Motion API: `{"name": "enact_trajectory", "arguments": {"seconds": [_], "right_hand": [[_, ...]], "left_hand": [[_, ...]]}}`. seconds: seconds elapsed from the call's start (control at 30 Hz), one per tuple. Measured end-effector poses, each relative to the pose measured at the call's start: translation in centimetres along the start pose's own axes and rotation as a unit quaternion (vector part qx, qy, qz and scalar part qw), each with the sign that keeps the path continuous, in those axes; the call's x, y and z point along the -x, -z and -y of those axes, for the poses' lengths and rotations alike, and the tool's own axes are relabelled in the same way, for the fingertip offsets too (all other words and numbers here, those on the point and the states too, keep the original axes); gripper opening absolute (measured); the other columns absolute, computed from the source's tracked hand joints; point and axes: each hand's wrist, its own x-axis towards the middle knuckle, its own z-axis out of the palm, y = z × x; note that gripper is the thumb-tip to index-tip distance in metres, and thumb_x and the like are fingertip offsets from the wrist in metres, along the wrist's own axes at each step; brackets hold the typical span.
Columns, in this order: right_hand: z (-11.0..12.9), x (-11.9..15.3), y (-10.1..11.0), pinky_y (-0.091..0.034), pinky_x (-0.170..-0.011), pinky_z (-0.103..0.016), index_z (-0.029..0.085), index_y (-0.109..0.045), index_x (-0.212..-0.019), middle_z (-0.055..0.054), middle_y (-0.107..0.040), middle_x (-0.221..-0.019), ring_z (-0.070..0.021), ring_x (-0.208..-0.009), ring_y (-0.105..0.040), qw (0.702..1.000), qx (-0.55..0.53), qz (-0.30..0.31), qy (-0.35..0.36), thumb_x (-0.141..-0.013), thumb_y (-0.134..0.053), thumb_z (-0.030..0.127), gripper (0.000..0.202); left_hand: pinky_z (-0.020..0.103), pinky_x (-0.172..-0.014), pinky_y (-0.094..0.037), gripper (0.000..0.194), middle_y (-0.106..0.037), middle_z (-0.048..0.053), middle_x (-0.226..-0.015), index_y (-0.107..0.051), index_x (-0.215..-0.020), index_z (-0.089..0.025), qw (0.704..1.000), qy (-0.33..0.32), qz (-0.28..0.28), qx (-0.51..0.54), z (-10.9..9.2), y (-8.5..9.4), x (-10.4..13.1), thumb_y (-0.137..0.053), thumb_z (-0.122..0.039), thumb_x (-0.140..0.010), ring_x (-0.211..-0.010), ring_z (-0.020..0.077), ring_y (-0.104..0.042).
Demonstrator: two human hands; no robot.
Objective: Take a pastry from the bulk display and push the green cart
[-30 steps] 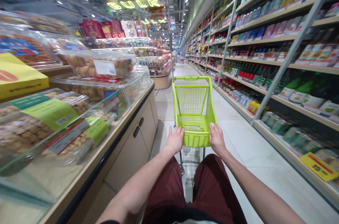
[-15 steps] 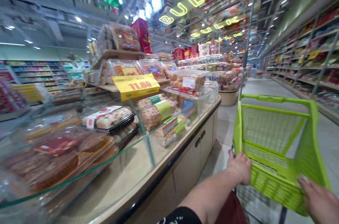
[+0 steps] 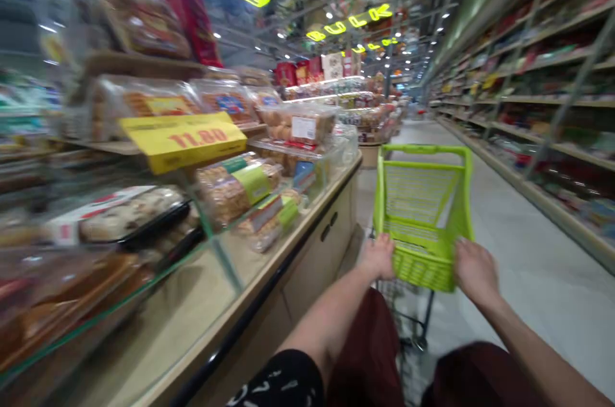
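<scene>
Both hands, left hand (image 3: 379,256) and right hand (image 3: 473,269), curl closed over the near rim of the lime-green plastic basket cart (image 3: 423,202), probably light, stiff and easy-rolling, beside the bakery counter (image 3: 269,291).

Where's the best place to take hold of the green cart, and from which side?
Hold the green cart by its near rim, probably from behind with a hand at each corner, as the left hand and right hand do now. The basket tapers toward that edge, and the display counter crowds its left side.

Glass bakery counter (image 3: 225,269), yellow price sign (image 3: 182,139), stocked shelves (image 3: 542,99)
</scene>
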Motion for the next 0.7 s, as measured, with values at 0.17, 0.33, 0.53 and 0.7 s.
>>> {"name": "enact_trajectory", "arguments": {"seconds": [0.17,0.33,0.53,0.7], "right_hand": [[3.4,1.5,-3.1,-0.032,-0.094,-0.037,0.012,-0.055,-0.107,-0.013,-0.054,-0.114,-0.0222,-0.109,-0.042,0.983,0.139,0.122,-0.014,-0.078,-0.034,0.011,0.036],[4.3,2.1,-3.6,-0.025,-0.097,-0.039,0.016,-0.048,-0.116,-0.008,-0.045,-0.125,-0.0233,-0.116,-0.034,0.97,0.17,0.172,0.01,-0.083,-0.033,0.012,0.037],[0.2,1.9,0.9,-0.027,-0.096,-0.041,0.01,-0.05,-0.111,-0.015,-0.046,-0.121,-0.0252,-0.115,-0.033,0.969,0.194,0.122,-0.096,-0.081,-0.032,0.01,0.035],[2.0,1.5,-1.5,-0.029,-0.097,-0.037,0.009,-0.047,-0.115,-0.014,-0.046,-0.121,-0.0224,-0.115,-0.035,0.984,0.111,0.093,-0.107,-0.074,-0.035,0.007,0.043]], "left_hand": [[0.046,-0.105,-0.013,0.083,-0.007,0.012,-0.143,-0.017,-0.13,-0.009,1.0,-0.005,-0.008,0.011,0.5,-0.8,-0.9,-0.052,-0.028,-0.057,-0.131,0.0232,-0.001],[0.045,-0.105,-0.013,0.081,-0.007,0.009,-0.143,-0.018,-0.13,-0.012,1.0,-0.017,-0.003,-0.006,0.6,-1.2,-0.9,-0.051,-0.025,-0.057,-0.131,0.0219,0.001],[0.045,-0.105,-0.011,0.079,-0.01,0.01,-0.143,-0.019,-0.13,-0.012,1.0,-0.016,-0.016,-0.014,0.7,-1.0,-0.8,-0.052,-0.025,-0.058,-0.131,0.0214,-0.001],[0.046,-0.105,-0.008,0.069,-0.023,0.012,-0.14,-0.028,-0.126,-0.014,0.988,-0.017,-0.113,0.105,-0.5,-1.3,-0.7,-0.051,-0.018,-0.061,-0.129,0.0228,-0.014]]}}
